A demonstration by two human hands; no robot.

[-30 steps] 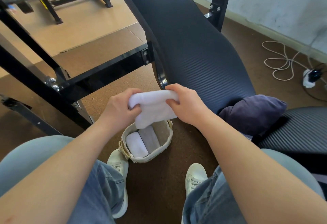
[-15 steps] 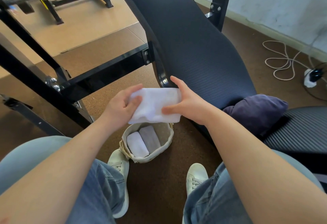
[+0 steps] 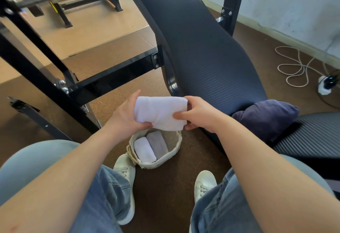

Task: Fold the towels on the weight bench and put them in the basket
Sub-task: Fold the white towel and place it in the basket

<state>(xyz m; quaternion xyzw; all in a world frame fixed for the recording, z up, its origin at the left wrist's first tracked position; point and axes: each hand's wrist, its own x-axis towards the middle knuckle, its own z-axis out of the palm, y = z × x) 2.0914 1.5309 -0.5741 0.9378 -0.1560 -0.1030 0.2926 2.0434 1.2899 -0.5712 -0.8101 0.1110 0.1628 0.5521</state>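
Observation:
A folded white towel [image 3: 160, 111] is held in the air just above the woven basket [image 3: 175, 151] on the floor. My left hand [image 3: 127, 116] grips its left end, thumb underneath. My right hand [image 3: 198, 114] pinches its right end. Inside the basket lie a rolled white towel [image 3: 144, 150] and a grey towel [image 3: 157, 142] side by side. A dark purple towel [image 3: 265, 117] lies bunched on the black weight bench [image 3: 202, 48] to the right, where the inclined back pad meets the seat.
The bench's black steel frame [image 3: 103, 83] crosses the left side. My two white shoes [image 3: 127, 181] stand on the brown floor on either side of the basket. A white cord and power strip [image 3: 323, 85] lie by the wall at right.
The white towel has been folded tighter into a compact bundle. Both hands have closed round its ends again, and it still hangs above the basket.

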